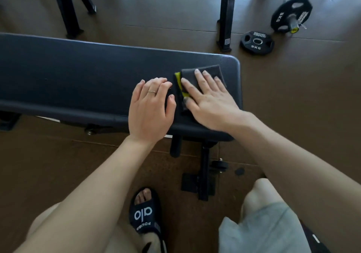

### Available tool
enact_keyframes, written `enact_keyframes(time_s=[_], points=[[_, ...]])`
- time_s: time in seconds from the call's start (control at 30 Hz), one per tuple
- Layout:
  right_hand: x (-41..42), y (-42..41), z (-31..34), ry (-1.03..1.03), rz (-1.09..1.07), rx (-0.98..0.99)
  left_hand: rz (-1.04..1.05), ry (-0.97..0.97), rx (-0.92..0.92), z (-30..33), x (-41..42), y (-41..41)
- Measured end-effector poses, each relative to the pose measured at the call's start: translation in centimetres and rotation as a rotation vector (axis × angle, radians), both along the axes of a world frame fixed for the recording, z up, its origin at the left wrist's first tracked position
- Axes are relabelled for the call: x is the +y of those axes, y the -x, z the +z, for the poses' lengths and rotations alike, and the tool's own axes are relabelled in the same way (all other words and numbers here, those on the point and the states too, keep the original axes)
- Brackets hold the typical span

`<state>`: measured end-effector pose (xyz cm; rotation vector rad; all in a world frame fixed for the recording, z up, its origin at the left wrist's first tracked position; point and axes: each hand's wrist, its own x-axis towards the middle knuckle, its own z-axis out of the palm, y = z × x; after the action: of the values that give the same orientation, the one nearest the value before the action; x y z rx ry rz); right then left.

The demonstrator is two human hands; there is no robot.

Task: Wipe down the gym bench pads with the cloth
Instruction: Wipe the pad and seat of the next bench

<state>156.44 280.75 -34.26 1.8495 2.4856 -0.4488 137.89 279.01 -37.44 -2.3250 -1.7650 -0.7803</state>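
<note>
1. Grey folded cloth (pixel 203 81), with a yellow edge showing, lies flat on the bench pad (pixel 88 73) near its right end.
2. Right hand (pixel 207 98) presses flat on the cloth, fingers spread and straight, gripping nothing.
3. Left hand (pixel 150 104) rests on the pad just beside the cloth, fingers loosely together.
4. Cloth looks soft, light and likely to bunch; a flat palm should push it best, or pinch a folded edge to lift it.
</note>
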Motion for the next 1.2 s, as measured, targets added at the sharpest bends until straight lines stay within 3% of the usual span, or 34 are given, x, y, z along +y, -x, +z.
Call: enact_keyframes(time_s=[0.17,0.53,0.83,1.07,1.2], points=[[-6.6,-1.5,0.0,0.009,0.059,0.012,-0.006,-0.062,-0.084,-0.1,0.1,-0.3],[2.0,0.8,-1.0,-0.043,-0.075,0.017,0.055,-0.106,-0.113,-0.3,0.0,-0.3],[-5.6,-0.4,-1.0,-0.079,0.018,0.031,0.040,-0.119,-0.111,-0.4,0.1,-0.4],[1.2,-0.2,-1.0,-0.046,-0.061,0.022,0.059,-0.115,-0.109,-0.4,-0.1,-0.5],[-0.1,0.2,-0.9,-0.065,-0.051,0.002,0.059,-0.112,-0.111,-0.4,0.0,-0.5]])
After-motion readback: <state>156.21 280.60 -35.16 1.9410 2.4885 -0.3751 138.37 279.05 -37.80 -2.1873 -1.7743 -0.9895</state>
